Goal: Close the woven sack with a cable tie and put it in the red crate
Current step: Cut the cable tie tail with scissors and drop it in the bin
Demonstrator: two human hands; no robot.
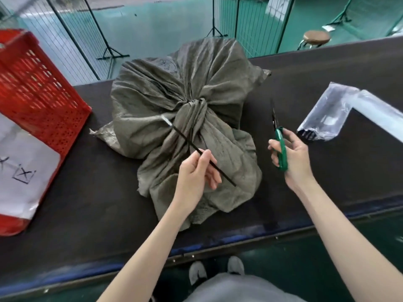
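— Where's the sack?
— The grey woven sack (pixel 174 110) lies mid-tabletop (pixel 98 203), its neck bunched. Your left hand (pixel 194 173) pinches the black cable tie's (pixel 196 149) free tail.
— And your right?
— Your right hand (pixel 290 153) grips green-handled snips (pixel 280 144), blades pointing far. The red crate (pixel 37 92) sits far left, apart from the sack.

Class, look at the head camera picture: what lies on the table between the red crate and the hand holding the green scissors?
In the head view, the tied woven sack lies between the red crate and the right hand, along with the left hand pinching the cable tie.
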